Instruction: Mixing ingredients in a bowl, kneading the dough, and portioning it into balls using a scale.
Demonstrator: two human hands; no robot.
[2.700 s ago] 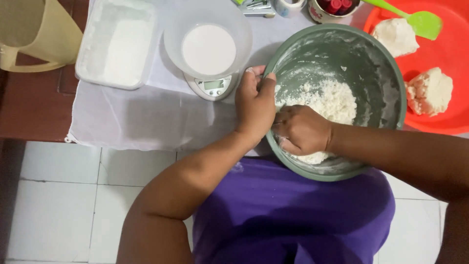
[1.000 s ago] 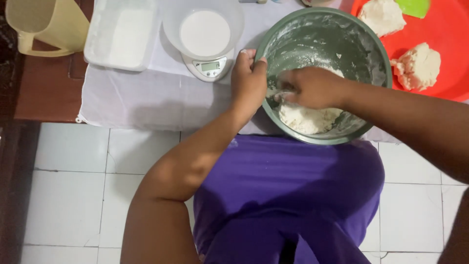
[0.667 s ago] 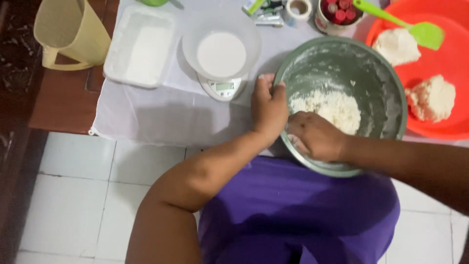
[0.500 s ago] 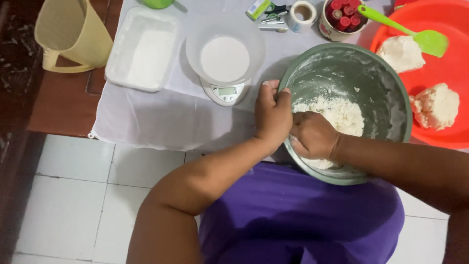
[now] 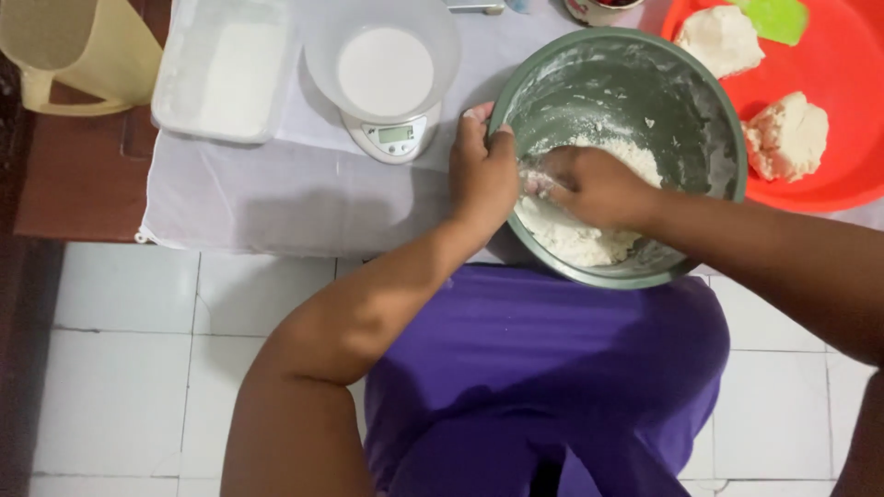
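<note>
Working flour into dough: the left hand clamps the near rim of the grey-green bowl at the bench edge, while the right hand — fingers curled in the floury dough — should press and fold steadily, the bowl braced.

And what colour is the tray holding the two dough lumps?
Bright orange-red tray, clearest in the head view.

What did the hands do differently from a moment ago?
The right hand slid from the near side of the green bowl toward its middle, working the floury dough. Nothing was picked up or let go. The left hand stays gripping the bowl's rim, and the scale and red tray kept their places.
</note>
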